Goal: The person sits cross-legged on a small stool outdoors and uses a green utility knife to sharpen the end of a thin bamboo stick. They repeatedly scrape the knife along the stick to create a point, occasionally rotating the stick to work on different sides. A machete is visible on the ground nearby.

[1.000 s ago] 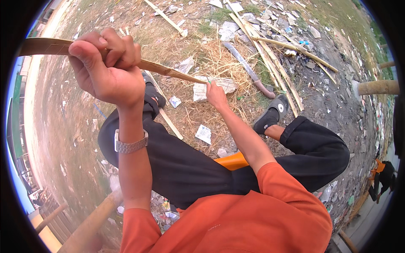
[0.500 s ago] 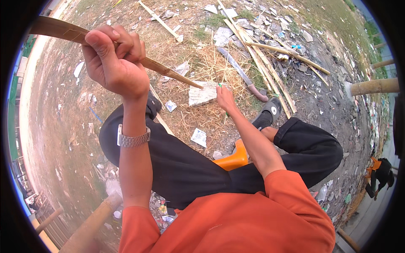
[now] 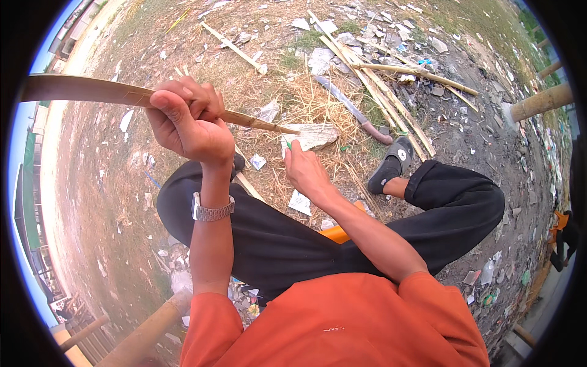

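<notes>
My left hand point(image 3: 192, 119) is raised, its fingers wrapped round a long split bamboo strip point(image 3: 85, 90). The strip slants down to the right, and its narrow end is over a pale, weathered block point(image 3: 321, 134) on the ground. Closed round a slim green-handled knife point(image 3: 288, 143), my right hand point(image 3: 306, 174) is just below that end. The knife is mostly hidden by the fingers; its thin blade meets or crosses the strip near the tip. A machete point(image 3: 345, 101) with a brownish handle lies past the block.
Several bamboo strips point(image 3: 382, 92) lie at the far right, and another strip point(image 3: 235, 48) at the far left. Straw, paper scraps and rubble litter the ground. An orange plastic seat point(image 3: 335, 233) shows between my legs. Bamboo poles point(image 3: 541, 103) stand at the right and lower left.
My left hand and the bamboo strip have moved right and slightly down. The right hand has come left and nearer, bringing the knife from beyond the strip's end to the strip itself.
</notes>
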Demonstrator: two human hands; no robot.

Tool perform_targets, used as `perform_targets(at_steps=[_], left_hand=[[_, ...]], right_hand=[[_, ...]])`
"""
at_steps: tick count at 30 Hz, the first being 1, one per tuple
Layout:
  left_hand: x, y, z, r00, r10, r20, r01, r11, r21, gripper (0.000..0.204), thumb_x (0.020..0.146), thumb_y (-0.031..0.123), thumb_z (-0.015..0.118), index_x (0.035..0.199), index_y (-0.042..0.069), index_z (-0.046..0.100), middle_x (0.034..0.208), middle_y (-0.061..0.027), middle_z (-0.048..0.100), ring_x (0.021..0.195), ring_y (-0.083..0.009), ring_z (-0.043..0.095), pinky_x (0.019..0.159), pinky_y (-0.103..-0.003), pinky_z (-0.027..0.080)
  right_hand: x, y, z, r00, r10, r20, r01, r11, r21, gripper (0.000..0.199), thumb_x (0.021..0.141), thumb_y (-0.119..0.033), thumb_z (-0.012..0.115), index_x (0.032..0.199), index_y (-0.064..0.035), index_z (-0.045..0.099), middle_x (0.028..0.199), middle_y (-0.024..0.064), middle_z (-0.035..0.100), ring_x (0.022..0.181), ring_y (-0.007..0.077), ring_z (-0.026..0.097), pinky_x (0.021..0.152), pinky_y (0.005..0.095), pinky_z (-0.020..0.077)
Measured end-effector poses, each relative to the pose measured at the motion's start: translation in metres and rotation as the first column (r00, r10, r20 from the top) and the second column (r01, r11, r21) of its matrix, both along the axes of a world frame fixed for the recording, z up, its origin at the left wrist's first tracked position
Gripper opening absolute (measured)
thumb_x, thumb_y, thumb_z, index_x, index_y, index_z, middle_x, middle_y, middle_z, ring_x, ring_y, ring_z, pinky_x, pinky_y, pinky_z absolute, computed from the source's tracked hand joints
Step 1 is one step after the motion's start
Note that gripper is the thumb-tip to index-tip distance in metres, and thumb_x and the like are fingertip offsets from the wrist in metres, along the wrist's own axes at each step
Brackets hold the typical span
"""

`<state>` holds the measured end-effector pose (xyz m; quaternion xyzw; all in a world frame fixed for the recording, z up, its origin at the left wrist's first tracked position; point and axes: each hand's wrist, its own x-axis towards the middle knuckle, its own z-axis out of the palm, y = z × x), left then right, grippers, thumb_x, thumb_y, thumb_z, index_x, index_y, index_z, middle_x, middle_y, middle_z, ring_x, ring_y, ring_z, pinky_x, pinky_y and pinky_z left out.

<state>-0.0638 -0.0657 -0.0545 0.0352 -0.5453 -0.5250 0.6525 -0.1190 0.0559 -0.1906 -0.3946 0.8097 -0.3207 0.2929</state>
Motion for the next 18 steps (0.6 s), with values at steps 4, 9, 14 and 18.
perform_targets(at_steps=[4,9,14,18], left_hand=[[0.004,-0.002,-0.001,1.000,-0.010,-0.012,0.010,1.000,-0.012,0.038,0.099,0.041,0.044,0.081,0.008,0.041,0.055,0.0035,0.029,0.044,-0.0028,0.017,0.039,-0.020,0.014],[0.002,0.002,0.002,1.000,0.004,0.016,-0.004,1.000,0.000,0.038,0.099,0.042,0.044,0.081,0.009,0.041,0.056,0.0036,0.027,0.044,-0.0036,0.017,0.040,-0.020,0.014],[0.003,0.004,0.000,0.998,0.032,0.053,-0.031,0.999,-0.027,0.037,0.099,0.043,0.043,0.079,0.011,0.041,0.057,0.0040,0.026,0.045,-0.0041,0.017,0.040,-0.021,0.013],[0.001,0.001,-0.001,1.000,-0.007,0.029,0.008,1.000,-0.027,0.038,0.100,0.041,0.042,0.081,0.008,0.039,0.054,0.0028,0.028,0.044,-0.0035,0.016,0.039,-0.021,0.014]], right_hand=[[0.005,-0.005,0.025,0.999,0.029,0.025,-0.024,0.985,-0.169,0.026,0.099,-0.026,0.039,0.098,-0.0002,0.043,0.075,0.0304,0.061,0.072,0.0484,0.062,0.064,0.0550,0.0489],[-0.002,0.000,-0.040,0.996,-0.025,-0.083,0.025,1.000,-0.004,0.024,0.099,-0.026,0.039,0.098,-0.0023,0.043,0.062,0.0267,0.058,0.063,0.0471,0.060,0.061,0.0553,0.0481],[0.008,-0.007,0.001,1.000,0.003,0.003,-0.003,0.989,-0.146,0.023,0.098,-0.025,0.039,0.099,-0.0021,0.043,0.063,0.0280,0.058,0.065,0.0475,0.060,0.063,0.0555,0.0490],[0.004,-0.003,-0.017,1.000,-0.028,-0.013,0.027,0.996,-0.086,0.023,0.098,-0.025,0.040,0.100,-0.0018,0.043,0.064,0.0283,0.059,0.065,0.0481,0.060,0.062,0.0553,0.0489]])
